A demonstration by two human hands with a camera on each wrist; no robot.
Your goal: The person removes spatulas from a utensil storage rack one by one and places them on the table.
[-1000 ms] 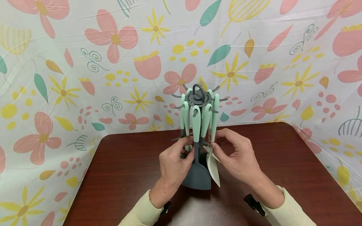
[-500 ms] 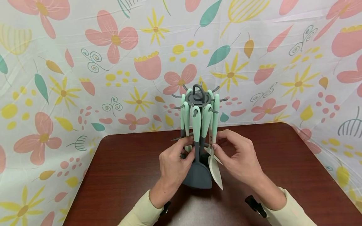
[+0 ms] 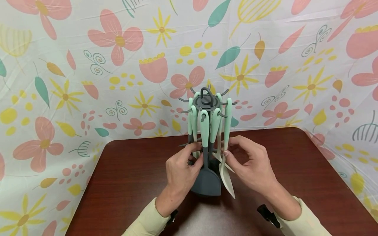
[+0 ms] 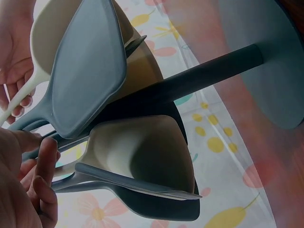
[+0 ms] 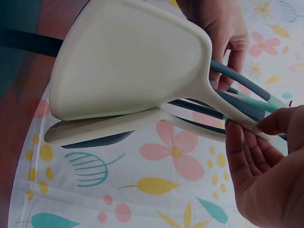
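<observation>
Red-brown with a wood grain, the round-cornered surface (image 3: 133, 170) carries a pale sheen near the person. White cloth (image 3: 103, 82) printed with pink, yellow and teal flowers and leaves hangs behind it. On the surface stands a grey stand (image 3: 207, 101) hung with mint-handled utensils (image 3: 204, 127). At its right side, the right grip (image 3: 249, 165) pinches the cream spatula (image 3: 227, 182). The left grip (image 3: 182, 168) bends in among the utensils; whether it holds anything I cannot tell.

Left hand (image 3: 181, 167), fingers (image 3: 191, 149) bent; right hand (image 3: 251, 165) pinching (both held forward).
</observation>
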